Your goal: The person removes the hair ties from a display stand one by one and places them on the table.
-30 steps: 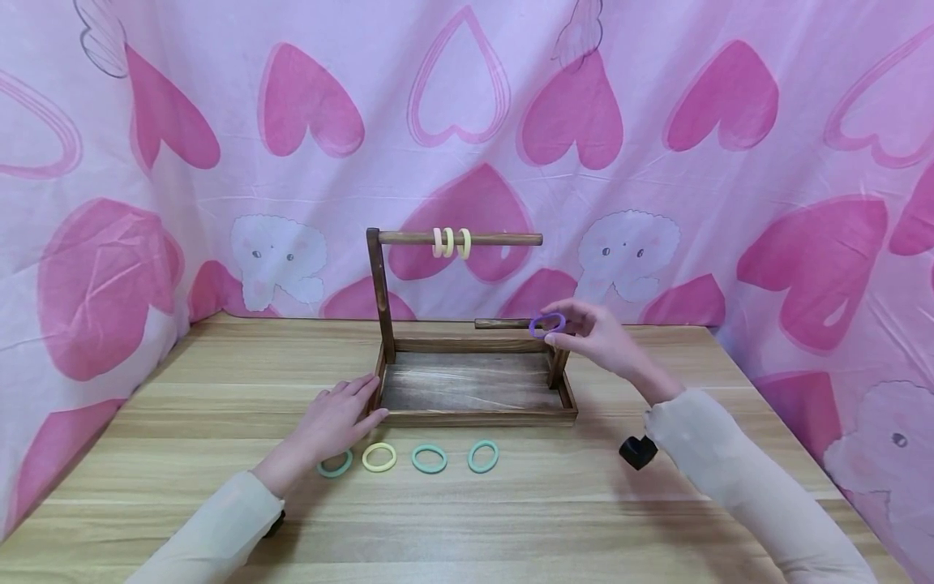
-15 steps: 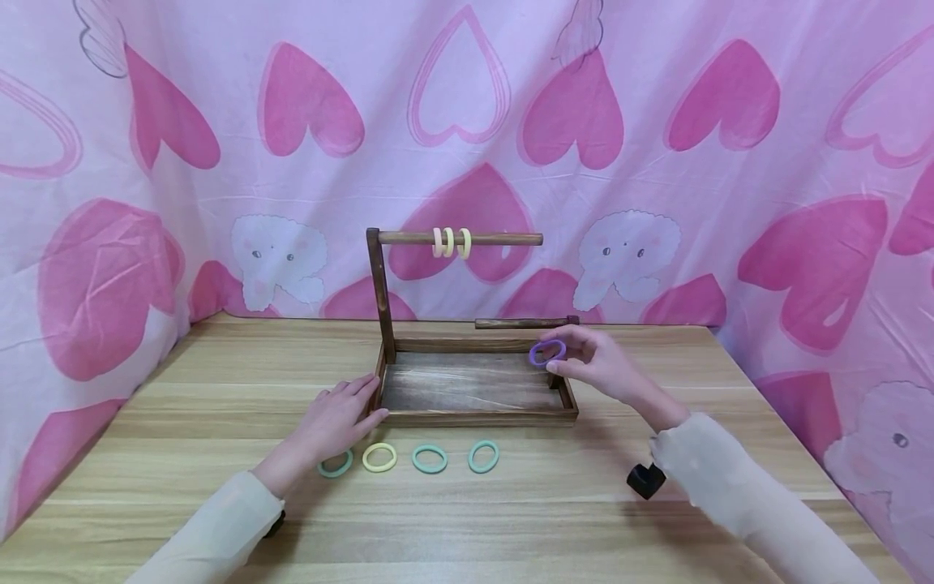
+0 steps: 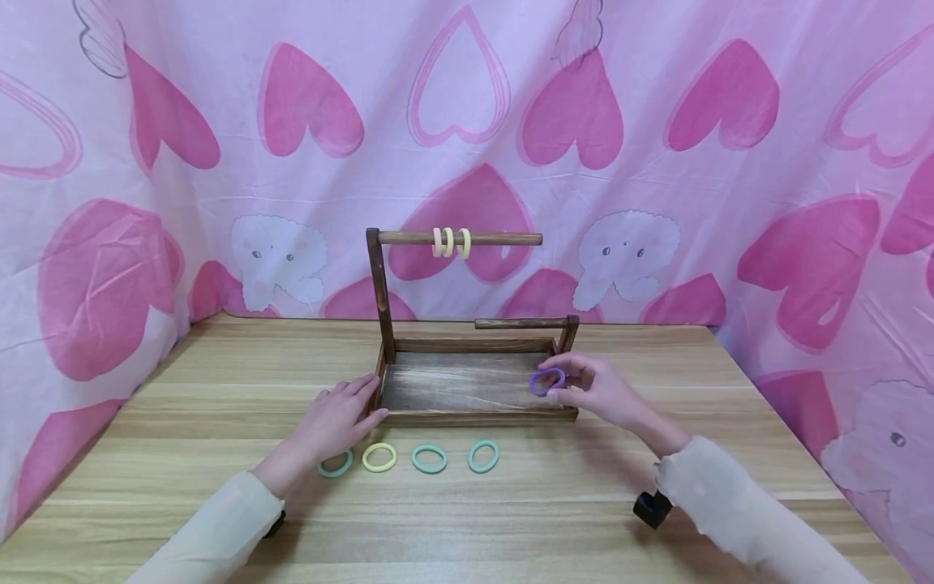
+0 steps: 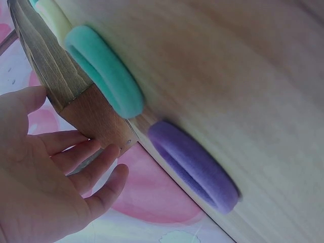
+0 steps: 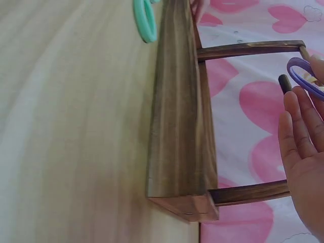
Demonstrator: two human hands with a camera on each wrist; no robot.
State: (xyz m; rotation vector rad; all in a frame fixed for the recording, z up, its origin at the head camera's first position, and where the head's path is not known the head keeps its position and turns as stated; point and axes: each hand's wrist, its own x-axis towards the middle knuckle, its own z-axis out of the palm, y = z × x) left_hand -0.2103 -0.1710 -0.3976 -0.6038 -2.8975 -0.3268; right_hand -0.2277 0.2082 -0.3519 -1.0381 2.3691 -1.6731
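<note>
while four rings lie flat in a row on the near part of the table (image 3: pixel 452 527), a spare purple ring (image 4: pixel 192 167) shows only in the left wrist view, beside a green one. the head view gives the row, left to right, as a leftmost green ring (image 3: pixel 335 475), partly behind the hand, a yellow ring (image 3: pixel 379 470), a middle green ring (image 3: pixel 430 471) and a right green ring (image 3: pixel 484 470). just behind, the left hand (image 3: pixel 332 422) rests on the left end of the wooden tray (image 3: pixel 477 418), its fingers loosely extended and gripping nothing. the tray's long axis runs left to right.

raised off the table at the tray's right end, the right hand (image 3: pixel 594 392) pinches the purple ring (image 3: pixel 532 382) between thumb and fingers by its right side. the hole faces roughly toward the head camera; the oval seen there is longer sideways, rising slightly rightward. it looks light, soft and fuzzy, probably stretchy, hardly slippery or fragile; anywhere on the band should make a good hold.

farther up, the lower bar (image 3: pixel 511 324) points left from its post (image 3: pixel 567 332); higher, the upper bar (image 3: pixel 507 239) points right, carrying three pale rings (image 3: pixel 448 242). behind everything hangs a pink heart-printed curtain (image 3: pixel 292 186).
</note>
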